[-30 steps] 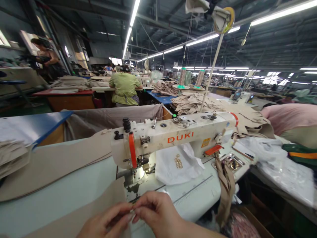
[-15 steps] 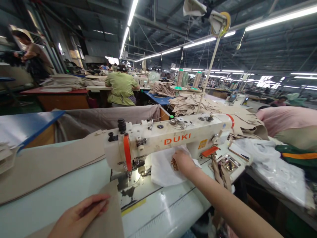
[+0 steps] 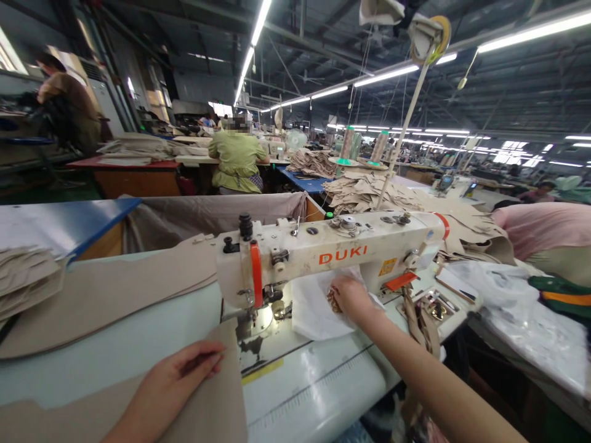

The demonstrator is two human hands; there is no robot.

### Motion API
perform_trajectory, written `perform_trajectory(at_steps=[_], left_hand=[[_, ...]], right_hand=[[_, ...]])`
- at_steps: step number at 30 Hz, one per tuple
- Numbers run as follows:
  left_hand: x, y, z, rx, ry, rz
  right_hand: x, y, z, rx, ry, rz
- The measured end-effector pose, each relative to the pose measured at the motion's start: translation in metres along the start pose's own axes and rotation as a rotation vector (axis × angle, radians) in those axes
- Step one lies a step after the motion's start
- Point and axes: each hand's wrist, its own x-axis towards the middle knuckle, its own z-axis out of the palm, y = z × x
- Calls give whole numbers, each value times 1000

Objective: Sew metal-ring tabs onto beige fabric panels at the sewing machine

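My left hand point(image 3: 187, 376) lies over a beige fabric panel point(image 3: 226, 400) at the front left of the sewing machine. Its thumb and fingertips are pressed together; whether anything thin sits between them is hidden. Under the arm of the white sewing machine point(image 3: 323, 255), my right hand point(image 3: 354, 299) reaches to a white plastic bag point(image 3: 309, 307) spread on the machine bed. Its fingers are closed down on a small heap of brass-coloured metal pieces point(image 3: 332, 301) on the bag. The needle area point(image 3: 253, 317) stands between the two hands, with no fabric beneath it.
Another long beige panel point(image 3: 115, 295) lies behind my left hand, near stacked pieces point(image 3: 30, 280). Right of the machine are a parts tray point(image 3: 436, 306), hanging beige strips point(image 3: 418, 326) and a clear plastic bag point(image 3: 530, 314). A co-worker in green point(image 3: 237, 160) sits ahead; one in pink point(image 3: 545, 231) leans at right.
The camera view has turned slightly left, so everything sits further right in the picture. Both hands keep about the same places relative to the machine, the right one still at the brass-coloured pieces.
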Motion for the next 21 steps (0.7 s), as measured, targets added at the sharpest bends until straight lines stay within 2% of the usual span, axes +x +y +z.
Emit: perform_trajectory(at_steps=[3, 8, 12, 14, 17, 21], left_hand=[[-1, -4, 1, -63, -52, -21], [-6, -16, 5, -128, -69, 6], [-11, -20, 10, -191, -76, 13], [-14, -19, 12, -234, -78, 13], [-17, -16, 15, -312, -70, -6], [-21, -14, 16, -357, -77, 16]], right_hand=[[-10, -3, 2, 206, 51, 33], [-37, -21, 8, 565, 22, 16], [-57, -43, 13, 1227, -98, 86], [-64, -56, 16, 1419, -176, 161], [-72, -74, 26, 1451, -251, 183], [-77, -94, 49, 1338, -303, 91]])
